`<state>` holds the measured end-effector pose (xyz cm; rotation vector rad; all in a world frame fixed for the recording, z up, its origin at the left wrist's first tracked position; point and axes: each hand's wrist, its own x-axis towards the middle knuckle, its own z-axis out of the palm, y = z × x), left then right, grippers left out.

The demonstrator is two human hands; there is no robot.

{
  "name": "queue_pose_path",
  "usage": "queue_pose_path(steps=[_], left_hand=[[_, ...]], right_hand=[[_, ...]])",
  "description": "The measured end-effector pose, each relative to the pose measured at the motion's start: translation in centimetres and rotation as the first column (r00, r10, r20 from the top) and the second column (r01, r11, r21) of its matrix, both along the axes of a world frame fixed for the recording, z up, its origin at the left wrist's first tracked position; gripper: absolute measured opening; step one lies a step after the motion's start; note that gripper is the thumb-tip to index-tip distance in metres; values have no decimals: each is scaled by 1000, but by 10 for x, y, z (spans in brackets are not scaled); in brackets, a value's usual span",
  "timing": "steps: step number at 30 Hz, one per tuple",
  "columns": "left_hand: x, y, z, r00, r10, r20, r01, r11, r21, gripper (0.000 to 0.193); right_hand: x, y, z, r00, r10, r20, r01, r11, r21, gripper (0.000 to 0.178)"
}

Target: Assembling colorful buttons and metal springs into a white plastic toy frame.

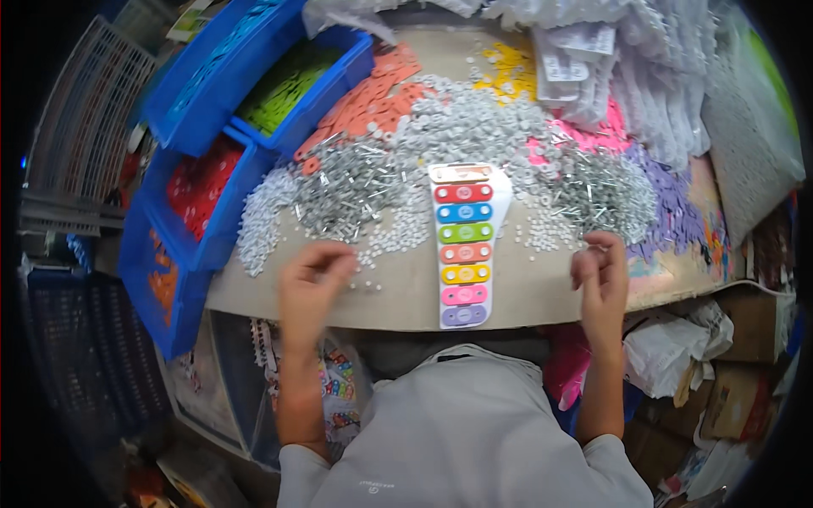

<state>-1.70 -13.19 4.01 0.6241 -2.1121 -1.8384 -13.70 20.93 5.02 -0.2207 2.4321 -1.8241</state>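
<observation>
Shiny metal pins (349, 188), smooth plastic bins (188, 303), matt cloth shirt (474, 423)

I see one wide fisheye camera riding on the head of the person in the pale grey shirt (474, 423), left of a pair, facing steeply down past the chest onto the beige tabletop (542, 292), near enough to take in both bare forearms (300, 398).
</observation>
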Motion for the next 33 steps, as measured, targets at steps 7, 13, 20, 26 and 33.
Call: queue_pose_path(steps=[7,13,20,26,33], left_hand=[[7,64,-25,947,-305,103,186,779,599,13],[5,75,-41,950,-304,66,205,771,604,13],[-2,75,-43,922,-362,135,281,868,409,33],[-20,70,-38,795,-541,275,438,825,357,55],[-27,60,-49,778,-595,201,511,786,347,51]], right_hand=[[26,-47,-18,801,385,459,-255,913,-319,9],[32,-51,-27,740,436,512,-298,895,-332,11],[29,-54,-28,812,355,464,-347,932,-106,15],[20,-50,-36,709,383,593,-401,909,-108,25],[17,-58,-41,670,444,595,-471,874,-122,30]])
